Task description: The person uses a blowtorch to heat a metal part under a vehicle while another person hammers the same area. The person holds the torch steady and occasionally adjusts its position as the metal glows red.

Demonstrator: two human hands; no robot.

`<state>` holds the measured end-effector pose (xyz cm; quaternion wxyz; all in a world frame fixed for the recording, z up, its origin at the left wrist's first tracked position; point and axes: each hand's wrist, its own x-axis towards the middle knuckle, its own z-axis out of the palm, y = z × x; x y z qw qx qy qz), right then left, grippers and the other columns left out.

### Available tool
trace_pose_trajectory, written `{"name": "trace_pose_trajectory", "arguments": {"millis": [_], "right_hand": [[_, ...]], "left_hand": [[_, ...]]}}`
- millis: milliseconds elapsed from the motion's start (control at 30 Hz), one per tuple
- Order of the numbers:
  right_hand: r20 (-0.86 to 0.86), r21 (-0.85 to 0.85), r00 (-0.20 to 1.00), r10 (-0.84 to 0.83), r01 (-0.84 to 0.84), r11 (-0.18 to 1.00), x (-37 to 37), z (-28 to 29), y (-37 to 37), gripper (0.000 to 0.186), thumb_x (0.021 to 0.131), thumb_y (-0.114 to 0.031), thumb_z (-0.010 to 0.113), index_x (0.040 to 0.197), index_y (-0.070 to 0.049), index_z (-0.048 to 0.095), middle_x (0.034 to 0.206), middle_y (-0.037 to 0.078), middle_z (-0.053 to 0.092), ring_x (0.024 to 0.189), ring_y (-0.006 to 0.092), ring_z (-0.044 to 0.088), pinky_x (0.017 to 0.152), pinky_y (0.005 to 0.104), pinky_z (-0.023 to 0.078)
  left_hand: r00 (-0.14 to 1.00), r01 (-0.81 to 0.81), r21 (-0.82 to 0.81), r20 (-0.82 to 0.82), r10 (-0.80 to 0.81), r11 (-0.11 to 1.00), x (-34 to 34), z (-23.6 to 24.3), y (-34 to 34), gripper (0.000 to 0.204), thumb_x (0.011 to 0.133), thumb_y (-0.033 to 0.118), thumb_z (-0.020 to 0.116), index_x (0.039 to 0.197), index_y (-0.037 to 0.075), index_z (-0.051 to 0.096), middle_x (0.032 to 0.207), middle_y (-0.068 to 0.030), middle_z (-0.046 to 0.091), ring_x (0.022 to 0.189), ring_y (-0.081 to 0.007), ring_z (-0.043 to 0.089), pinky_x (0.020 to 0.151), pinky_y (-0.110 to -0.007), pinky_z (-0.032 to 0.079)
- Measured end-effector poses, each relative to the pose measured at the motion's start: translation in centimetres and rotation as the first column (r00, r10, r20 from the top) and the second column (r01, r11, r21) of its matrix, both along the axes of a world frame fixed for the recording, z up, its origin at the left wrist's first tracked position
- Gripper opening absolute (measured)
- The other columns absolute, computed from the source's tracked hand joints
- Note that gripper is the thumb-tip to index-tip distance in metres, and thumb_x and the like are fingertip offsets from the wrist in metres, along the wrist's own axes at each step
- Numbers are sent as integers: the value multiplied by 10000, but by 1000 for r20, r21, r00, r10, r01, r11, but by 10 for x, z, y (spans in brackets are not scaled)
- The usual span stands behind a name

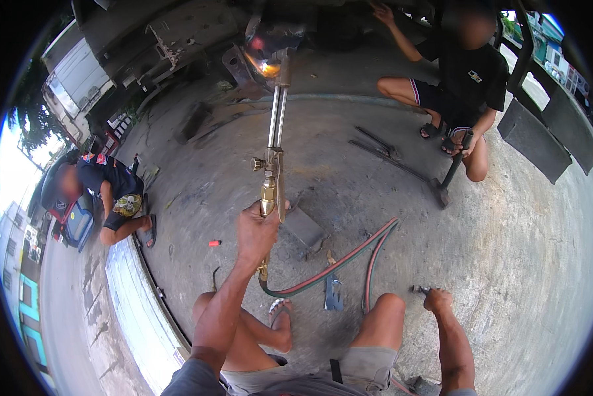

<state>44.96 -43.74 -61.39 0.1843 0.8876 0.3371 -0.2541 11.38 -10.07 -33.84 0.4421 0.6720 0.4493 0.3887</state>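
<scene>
My left hand [253, 231] is wrapped round the handle of a brass-and-steel cutting torch [270, 168], held out in front of me. The torch's head is at the far end, beside an orange glow [269, 68] on a dark metal part [237, 65] under the machinery. Red and green hoses [329, 267] run from the torch's base, loop over the ground and come back past my knee. Low on the right, my right hand [438, 300] is closed on a short dark metal tool [418, 289], its kind unclear, above the concrete.
At right, a person [468, 79] squats, gripping a sledgehammer [451, 168]; long metal bars [392, 158] lie nearby. Another person [115, 188] squats at left. A grey metal block [301, 228], a small red piece [215, 243] and a blue-grey piece [333, 292] lie on the concrete.
</scene>
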Motion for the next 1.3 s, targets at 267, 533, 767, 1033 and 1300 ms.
{"name": "trace_pose_trajectory", "arguments": {"millis": [267, 533, 767, 1033, 1300], "right_hand": [[-51, -206, 999, -9, -2, 979, 18, -7, 30, 445, 906, -193, 657, 1343, -130, 711, 1424, 128, 667, 1320, 294, 642, 1049, 404, 535], [-50, -249, 998, -29, 15, 968, 15, 6, 44, 445, 925, -228, 654, 1360, -148, 706, 1459, 93, 650, 1357, 270, 616, 1061, 385, 526], [-39, -260, 998, -52, 40, 965, 21, -7, 37, 481, 927, -226, 642, 1398, -133, 676, 1476, 103, 635, 1382, 277, 594, 1065, 397, 519], [-79, -278, 996, -50, 26, 960, 20, -12, 31, 504, 922, -211, 646, 1418, -125, 658, 1513, 117, 601, 1397, 301, 578, 1077, 416, 521], [-90, -235, 995, -38, 16, 972, 7, -15, 28, 492, 931, -173, 619, 1415, -87, 651, 1508, 152, 596, 1403, 322, 567, 1102, 448, 509]], "left_hand": [[998, 47, 67, -50, -43, 997, -8, -25, 8, 376, 959, 296, 796, 751, 51, 600, 554, 27, 512, 455, -56, 479, 419, -275, 384], [998, 50, 89, -30, -48, 995, -7, -26, 10, 383, 961, 296, 795, 746, 59, 585, 547, 32, 501, 437, -51, 465, 398, -278, 364], [996, 75, 46, 54, -77, 996, -2, -27, 7, 357, 958, 297, 800, 773, 54, 615, 555, 38, 501, 440, -52, 457, 405, -276, 375], [999, 52, -23, 18, -51, 998, -6, -13, -4, 279, 960, 200, 706, 787, -8, 640, 627, 36, 495, 617, -56, 419, 522, -311, 377], [997, 59, -21, 48, -58, 998, -12, -6, -5, 390, 961, 336, 790, 760, 50, 618, 534, 17, 515, 433, -70, 485, 410, -288, 390]]}}
